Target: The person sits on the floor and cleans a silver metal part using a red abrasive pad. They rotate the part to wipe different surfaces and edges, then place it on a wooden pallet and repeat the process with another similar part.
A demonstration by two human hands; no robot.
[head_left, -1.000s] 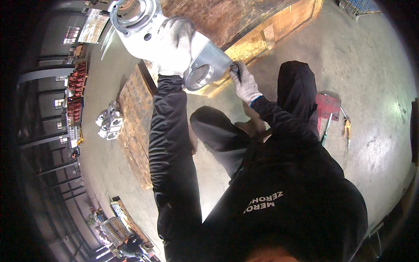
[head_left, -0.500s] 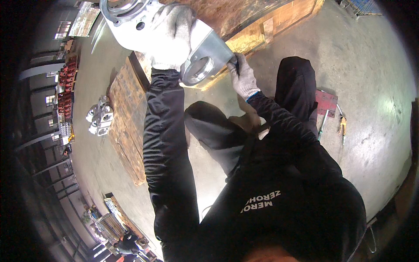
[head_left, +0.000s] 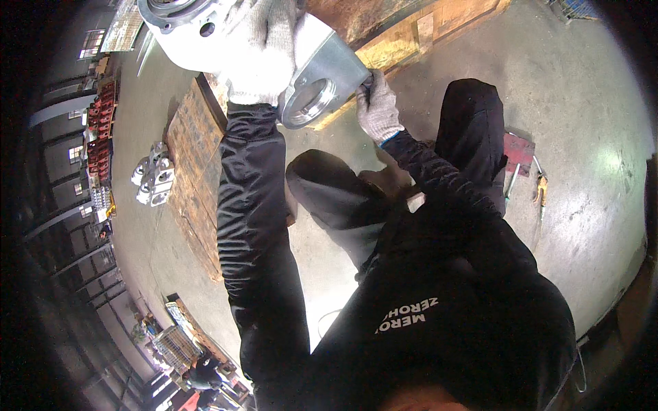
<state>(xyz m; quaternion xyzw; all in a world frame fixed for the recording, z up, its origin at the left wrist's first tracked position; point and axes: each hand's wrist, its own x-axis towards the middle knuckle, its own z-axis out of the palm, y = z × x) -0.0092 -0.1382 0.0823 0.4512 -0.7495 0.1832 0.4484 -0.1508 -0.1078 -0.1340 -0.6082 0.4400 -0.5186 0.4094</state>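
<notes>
A silvery machined metal casting (head_left: 336, 65) with round bored openings lies at the top of the view, over the edge of a wooden crate or bench (head_left: 384, 56). My left hand (head_left: 264, 55), in a pale knit glove, is closed over the casting's middle; glare washes out part of the glove and metal. At the casting's right-hand corner is my right hand (head_left: 378, 109), gloved too, its fingers curled together. Something small and dark shows at those fingertips, against the corner, but its kind cannot be made out.
A stained wooden platform (head_left: 195, 164) stands on the floor to the left, with more metal castings (head_left: 156, 179) beside it. Right of my knee lie a red plate (head_left: 519, 152) and a yellow-handled tool (head_left: 542, 190). Another person (head_left: 204, 373) is far off at lower left.
The casting and both hands appear slightly higher and farther left in the view, along with much of the background. Both hands keep their places on the casting.
</notes>
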